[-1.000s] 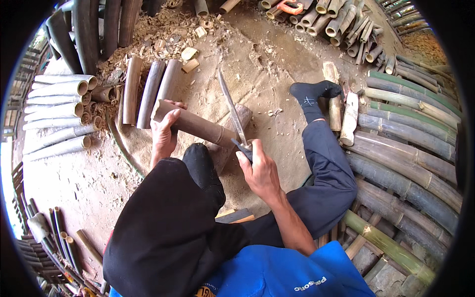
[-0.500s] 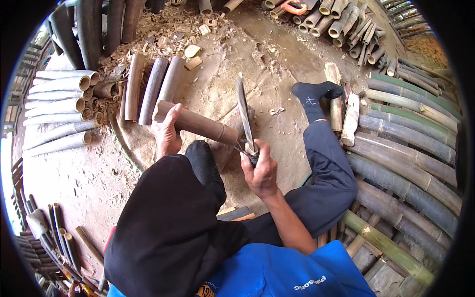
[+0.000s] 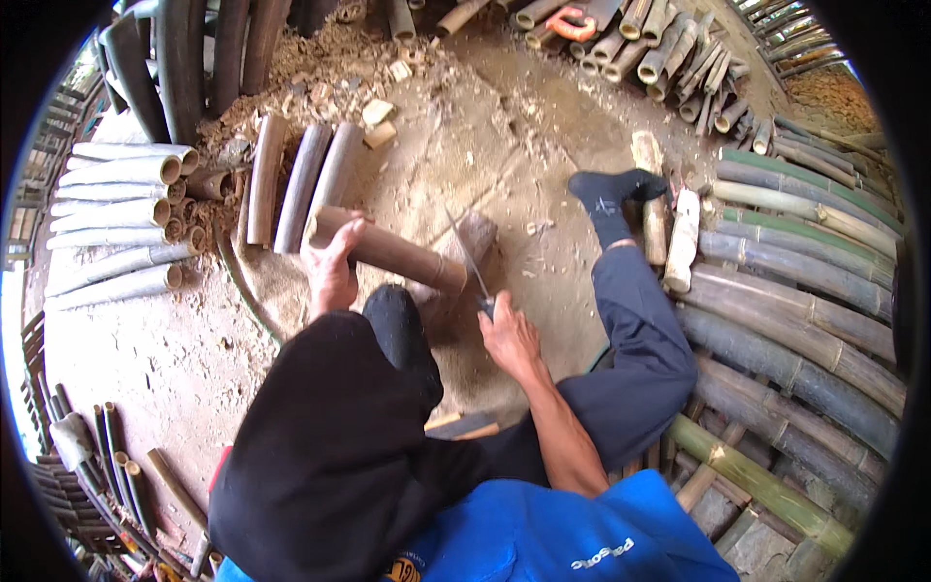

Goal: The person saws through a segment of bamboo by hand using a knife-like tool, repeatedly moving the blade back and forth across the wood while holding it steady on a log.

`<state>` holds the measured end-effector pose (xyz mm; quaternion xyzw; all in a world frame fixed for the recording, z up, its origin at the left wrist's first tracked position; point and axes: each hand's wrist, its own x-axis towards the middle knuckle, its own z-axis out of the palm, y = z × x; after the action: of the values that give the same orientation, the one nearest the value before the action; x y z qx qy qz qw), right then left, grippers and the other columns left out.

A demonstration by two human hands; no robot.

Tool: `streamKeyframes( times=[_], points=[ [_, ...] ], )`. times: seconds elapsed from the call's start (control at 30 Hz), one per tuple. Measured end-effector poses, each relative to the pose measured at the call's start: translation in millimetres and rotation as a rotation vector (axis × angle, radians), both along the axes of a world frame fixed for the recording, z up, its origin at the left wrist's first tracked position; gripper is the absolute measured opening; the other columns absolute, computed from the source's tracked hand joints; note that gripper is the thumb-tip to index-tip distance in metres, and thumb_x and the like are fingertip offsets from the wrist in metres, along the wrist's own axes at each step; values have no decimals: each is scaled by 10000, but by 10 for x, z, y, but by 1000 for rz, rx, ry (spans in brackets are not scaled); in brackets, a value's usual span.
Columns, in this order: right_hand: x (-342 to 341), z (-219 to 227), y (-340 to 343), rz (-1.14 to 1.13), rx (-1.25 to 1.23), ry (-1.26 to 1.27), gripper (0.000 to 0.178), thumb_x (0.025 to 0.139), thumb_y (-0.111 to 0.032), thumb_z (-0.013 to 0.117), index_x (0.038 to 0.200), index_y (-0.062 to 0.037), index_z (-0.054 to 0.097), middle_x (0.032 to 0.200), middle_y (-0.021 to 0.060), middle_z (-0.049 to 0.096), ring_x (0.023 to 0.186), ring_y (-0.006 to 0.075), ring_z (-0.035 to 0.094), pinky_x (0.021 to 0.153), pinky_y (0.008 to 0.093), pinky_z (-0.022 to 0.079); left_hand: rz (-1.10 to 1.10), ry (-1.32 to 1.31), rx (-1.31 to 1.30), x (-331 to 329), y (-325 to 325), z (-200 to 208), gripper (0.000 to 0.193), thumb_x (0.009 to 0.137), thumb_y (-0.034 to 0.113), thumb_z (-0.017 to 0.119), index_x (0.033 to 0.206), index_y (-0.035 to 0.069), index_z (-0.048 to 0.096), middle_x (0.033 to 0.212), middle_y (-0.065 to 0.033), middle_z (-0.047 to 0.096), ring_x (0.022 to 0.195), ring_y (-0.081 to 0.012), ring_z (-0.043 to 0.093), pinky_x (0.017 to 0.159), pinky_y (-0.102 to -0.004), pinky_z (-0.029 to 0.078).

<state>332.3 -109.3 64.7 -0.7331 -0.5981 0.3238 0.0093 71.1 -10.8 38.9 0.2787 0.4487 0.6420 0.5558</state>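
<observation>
My left hand (image 3: 333,267) is closed round the far left end of a brown bamboo section (image 3: 396,256), which slants down to the right. The section's right end lies over a wooden block (image 3: 477,235) on the ground. My right hand (image 3: 511,333) grips the dark handle of a long-bladed knife (image 3: 465,250). Its narrow blade points up and to the left, just beyond the section's right end. I cannot tell whether the blade touches the bamboo. My socked foot (image 3: 400,335) is close beside the block, below the section.
Three cut bamboo sections (image 3: 301,184) lie beyond my left hand, near scattered chips (image 3: 335,73). Pale bamboo lengths (image 3: 116,213) are stacked at the left, and long poles (image 3: 786,310) at the right. An orange-handled saw (image 3: 570,23) rests on the far bamboo pile.
The knife has tipped to the left, with its blade now thin and edge-on. My right hand has moved slightly down and right. My left hand still holds the bamboo section.
</observation>
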Motion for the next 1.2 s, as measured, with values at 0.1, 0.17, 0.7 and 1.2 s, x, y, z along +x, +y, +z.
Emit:
streamKeyframes(
  times=[0.1,0.17,0.7,1.2],
  points=[
    [-75,306,-51,-37,119,189,320,1008,-290,599,1113,-23,458,904,288,689,841,508,675,714,595,516,-21,-43,-10,-31,-76,0,418,791,113,834,1132,18,612,1034,-118,694,969,-252,685,923,-412,531],
    [-198,549,2,-4,325,341,303,1000,-271,622,1097,-30,468,869,242,681,815,478,685,681,544,529,-97,-20,-49,-197,-86,32,475,760,127,851,1162,21,622,1064,-111,680,1002,-243,670,921,-404,528],
    [-101,21,-109,-44,234,181,339,1010,-315,607,1092,-10,484,895,260,700,866,522,672,752,571,519,220,46,-157,89,-22,-87,511,757,97,879,1194,19,625,1053,-88,701,966,-220,680,897,-395,540],
    [41,-47,60,-8,69,74,327,1011,-318,596,1085,-26,468,909,276,696,857,505,678,716,581,517,-73,-88,17,-120,-23,-63,463,772,102,791,1167,42,559,1094,-130,649,1053,-308,668,993,-484,508]
  ],
)
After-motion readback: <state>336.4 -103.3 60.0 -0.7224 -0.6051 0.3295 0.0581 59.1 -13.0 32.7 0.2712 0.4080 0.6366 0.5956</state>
